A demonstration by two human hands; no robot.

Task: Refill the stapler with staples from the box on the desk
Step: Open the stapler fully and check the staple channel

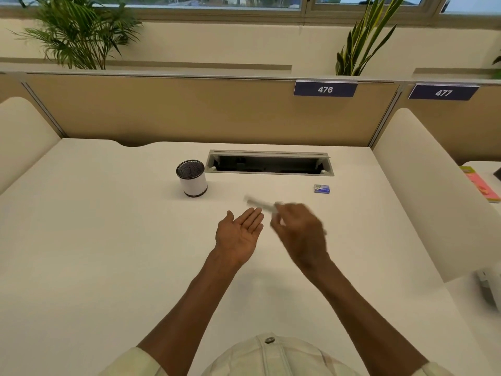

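We take the cylindrical mesh-topped pen cup [192, 178] on the desk [108, 240] as landmark: the recessed cable tray [269, 164] lies right behind it, the small staple box [322, 188] well right, our hands nearer us.

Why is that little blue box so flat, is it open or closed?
Closed, it seems. The blue staple box lies flat on the desk, with no flap sticking up and no staples showing; it is too small to be sure.
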